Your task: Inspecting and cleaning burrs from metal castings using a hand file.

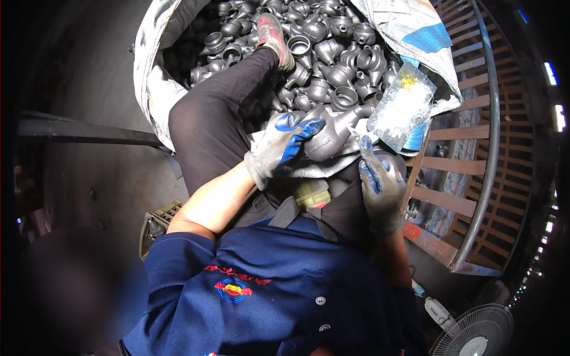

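My left hand (279,142), in a grey glove with blue coating, grips a dark grey metal casting (329,139) above my lap. The casting has a rounded body and a narrower neck pointing up to the right. Just right of it is my right hand (383,184), gloved alike, with the index finger raised and the others curled in. Whatever it may pinch is too small to make out. Many similar metal castings (326,53) fill a big white woven sack (155,89) in front of me.
A clear plastic packet (401,107) with pale contents lies on the sack's right edge. My shod foot (273,41) rests among the castings. Rusty slatted metal racking (451,166) stands at right, a fan (475,338) at lower right, and a crate (155,225) at left.
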Motion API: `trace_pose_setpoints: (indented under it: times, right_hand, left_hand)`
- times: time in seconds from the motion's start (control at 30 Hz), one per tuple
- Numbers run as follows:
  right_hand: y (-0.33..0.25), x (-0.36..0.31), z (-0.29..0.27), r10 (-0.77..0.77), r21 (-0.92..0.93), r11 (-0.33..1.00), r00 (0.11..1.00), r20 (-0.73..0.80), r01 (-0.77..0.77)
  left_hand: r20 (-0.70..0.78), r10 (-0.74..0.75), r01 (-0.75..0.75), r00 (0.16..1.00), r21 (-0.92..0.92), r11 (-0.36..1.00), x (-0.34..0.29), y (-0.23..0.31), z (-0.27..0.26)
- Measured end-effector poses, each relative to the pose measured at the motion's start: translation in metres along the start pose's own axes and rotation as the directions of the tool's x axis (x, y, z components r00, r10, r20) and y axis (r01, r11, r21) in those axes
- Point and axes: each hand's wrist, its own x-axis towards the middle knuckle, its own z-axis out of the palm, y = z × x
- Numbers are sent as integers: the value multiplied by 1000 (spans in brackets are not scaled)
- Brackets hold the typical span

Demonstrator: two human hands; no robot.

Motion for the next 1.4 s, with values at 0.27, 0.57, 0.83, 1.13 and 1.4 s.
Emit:
trace_pose_setpoints:
  times: [0.27,0.57,0.83,1.13,1.4]
  right_hand:
    - [13,8,-8,380,597,626,865,327,-501]
    - [13,17,-16,431,646,465,792,433,-606]
    - [8,18,3,-49,159,986,999,-11,50]
    - [16,15,-2,-2,-148,989,999,-40,-4]
    - [7,14,-3,49,-139,989,998,42,-42]
  left_hand:
    - [34,48,-42,998,-171,984,-2,-16,-11]
    - [46,-160,166,986,-190,968,1,-17,-12]
    - [6,-166,165,986,-119,979,-1,-1,-1]
    - [-11,4,-3,1000,114,994,4,-19,-6]
    - [-45,-182,176,982,-125,977,-2,2,4]
